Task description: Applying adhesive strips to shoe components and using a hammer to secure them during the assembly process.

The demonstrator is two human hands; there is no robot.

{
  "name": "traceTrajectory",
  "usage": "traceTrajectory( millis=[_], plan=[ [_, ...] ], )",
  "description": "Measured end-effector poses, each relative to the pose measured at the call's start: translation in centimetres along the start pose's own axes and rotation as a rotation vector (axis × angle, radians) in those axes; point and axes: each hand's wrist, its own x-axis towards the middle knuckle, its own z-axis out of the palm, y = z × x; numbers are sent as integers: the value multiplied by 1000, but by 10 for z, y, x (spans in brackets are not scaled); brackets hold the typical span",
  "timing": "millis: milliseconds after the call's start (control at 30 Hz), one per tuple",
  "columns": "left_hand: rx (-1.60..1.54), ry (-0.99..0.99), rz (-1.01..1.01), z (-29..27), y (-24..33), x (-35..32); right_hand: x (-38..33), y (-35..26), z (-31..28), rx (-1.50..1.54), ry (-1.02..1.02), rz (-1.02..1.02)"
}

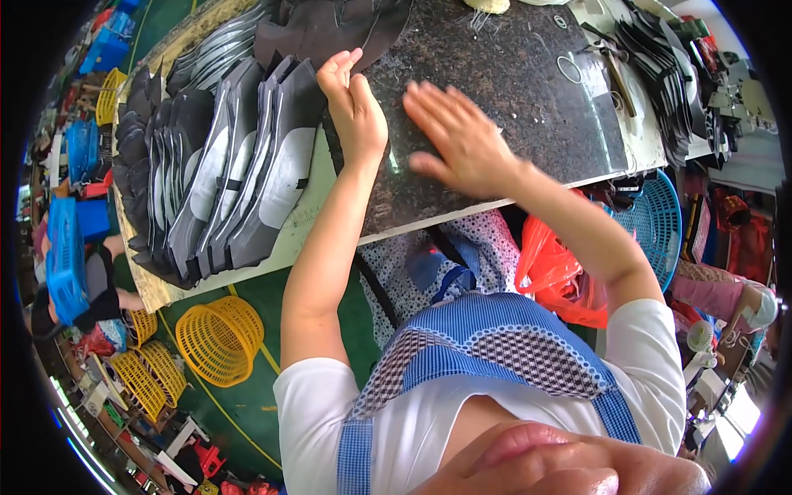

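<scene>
My left hand (357,111) stands on edge beside a row of dark, curved, shoe-upper-like pieces (276,169) with whitish patches. Its fingers are apart and bent a little, and I see nothing in them. Spread flat over the dark speckled stone slab (520,91) is my right hand (466,140), slightly blurred, its thumb away from the fingers and nothing held. Whether its palm touches the slab I cannot tell. Past my left fingertips lie larger dark sheet pieces (330,33).
More dark curved pieces (660,82) are stacked at the far right. A thin pale ring (569,69) lies on the slab. Below the table's right edge are a red plastic bag (561,272) and a blue basket (652,219). A yellow basket (219,340) stands on the green floor at left.
</scene>
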Motion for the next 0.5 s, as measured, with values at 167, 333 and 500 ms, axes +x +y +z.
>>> traceTrajectory(
  millis=[167, 333, 500],
  plan=[
    [24, -47, 63, 8, 11, 7, 95, 50, 13, -169, 168, 299],
    [31, -12, 63, 8, 1, 11, 97, 47, 38, -287, 260, 287],
    [42, 12, 14, -7, 5, 3, 9, -9, 3, -45, 56, -16]
  ],
)
